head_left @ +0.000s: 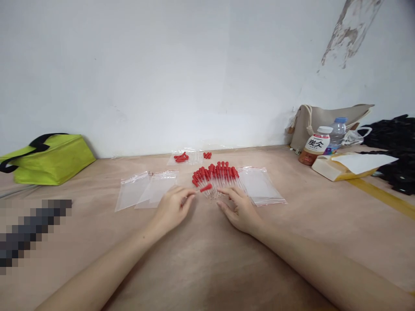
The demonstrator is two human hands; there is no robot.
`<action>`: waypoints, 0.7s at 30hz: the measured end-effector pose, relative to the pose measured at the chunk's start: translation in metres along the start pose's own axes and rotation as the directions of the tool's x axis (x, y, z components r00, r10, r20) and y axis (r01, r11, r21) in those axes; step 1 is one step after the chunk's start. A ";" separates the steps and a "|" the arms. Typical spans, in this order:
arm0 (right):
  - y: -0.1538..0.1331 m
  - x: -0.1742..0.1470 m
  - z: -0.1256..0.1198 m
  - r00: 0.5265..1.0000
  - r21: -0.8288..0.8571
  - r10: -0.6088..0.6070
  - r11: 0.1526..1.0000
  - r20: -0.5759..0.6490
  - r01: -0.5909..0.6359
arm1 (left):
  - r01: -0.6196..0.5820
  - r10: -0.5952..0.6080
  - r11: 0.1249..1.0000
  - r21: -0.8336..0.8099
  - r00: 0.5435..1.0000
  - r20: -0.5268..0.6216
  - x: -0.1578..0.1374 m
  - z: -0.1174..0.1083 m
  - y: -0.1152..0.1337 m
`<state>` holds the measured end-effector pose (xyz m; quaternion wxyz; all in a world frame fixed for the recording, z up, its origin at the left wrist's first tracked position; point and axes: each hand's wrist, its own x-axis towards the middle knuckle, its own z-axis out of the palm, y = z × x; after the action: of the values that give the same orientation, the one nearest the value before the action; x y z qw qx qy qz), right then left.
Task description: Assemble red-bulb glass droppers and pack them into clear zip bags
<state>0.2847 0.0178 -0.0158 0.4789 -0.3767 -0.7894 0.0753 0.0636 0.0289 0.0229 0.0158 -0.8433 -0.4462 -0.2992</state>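
My left hand (177, 205) pinches a dropper by its clear tube, and the red rubber bulb (205, 188) points to the right. Just right of it, my right hand (238, 209) has thumb and fingers apart, its fingertips beside the tubes of the pile. That pile of droppers (215, 172) is fanned out, red bulbs toward the wall and clear tubes toward me. Loose red bulbs (181, 157) and clear tubes (195, 158) lie behind it on a plastic bag. Clear zip bags (132, 188) lie left of the pile, and more zip bags (261, 185) lie at its right.
A lime-green bag (58, 160) with a black strap stands at the left. At the right are a brown drink bottle (315, 147), a clear bottle (339, 131), a beige bag (301, 129), an opened carton (343, 166) and a black heap (395, 147). A wall (194, 73) rises behind.
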 end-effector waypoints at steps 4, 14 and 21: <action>0.008 -0.002 -0.001 0.992 -0.025 0.117 0.993 -0.038 -0.118 | 0.512 -0.492 0.814 -0.275 0.859 0.142 0.023 -0.008 -0.025; 0.010 -0.005 -0.004 0.992 -0.027 0.123 0.992 -0.037 -0.124 | 0.757 -0.687 0.588 -0.284 0.653 0.318 0.061 0.031 -0.041; 0.010 -0.004 -0.003 0.994 -0.048 0.100 0.994 -0.034 -0.101 | 0.652 -0.608 0.754 -0.083 0.740 0.289 0.066 0.036 -0.042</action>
<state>0.2934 0.0211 -0.0216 0.4775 -0.4289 -0.7633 0.0737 0.0773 0.1136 0.0181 -0.2170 -0.6697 -0.6755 -0.2193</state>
